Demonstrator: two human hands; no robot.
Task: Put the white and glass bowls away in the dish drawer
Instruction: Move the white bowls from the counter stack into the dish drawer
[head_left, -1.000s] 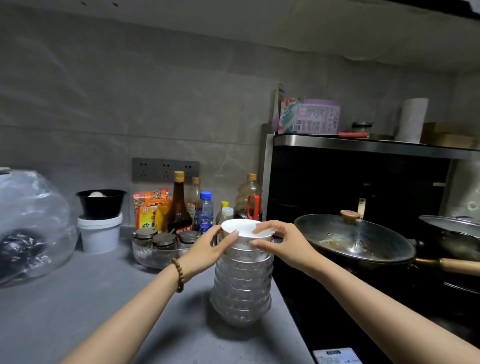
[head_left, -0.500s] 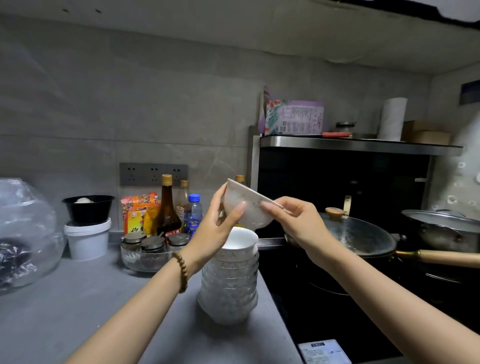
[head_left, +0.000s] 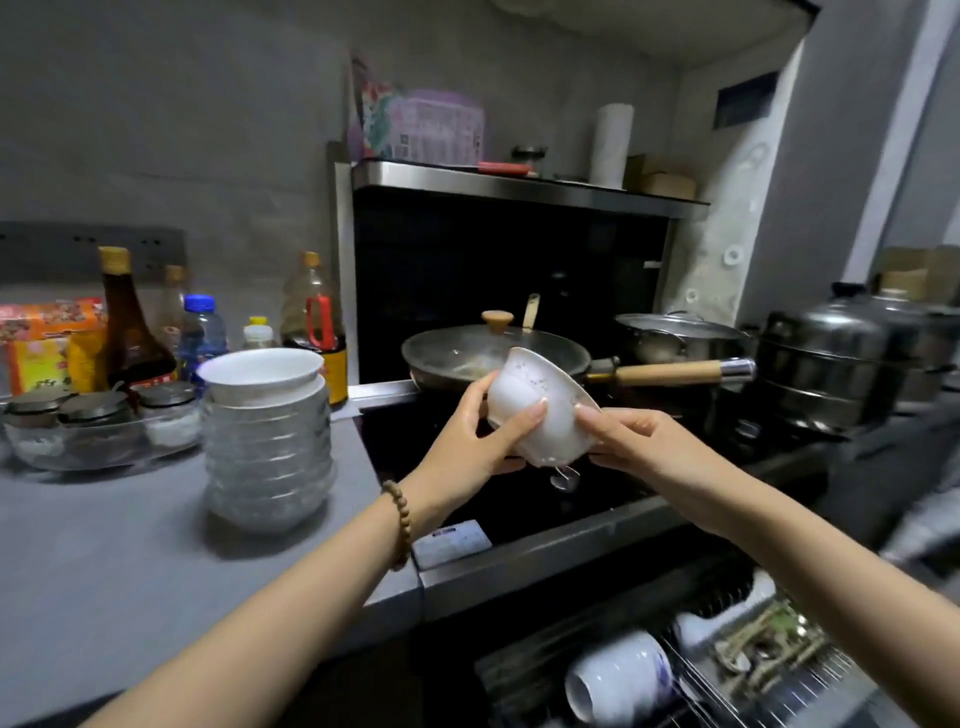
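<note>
Lidded wok on stove, steamer pot right, sauce bottles left

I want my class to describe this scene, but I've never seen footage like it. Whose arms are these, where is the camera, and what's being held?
No machine here: a person wears a camera on the head, looking down at their own arms. The left hand and right hand together hold a white bowl, tilted, above the stove. On the counter stands a stack of glass bowls with white ones on top, beside bottles and jars. A lidded wok sits behind. Below, an open drawer holds crockery.
</note>
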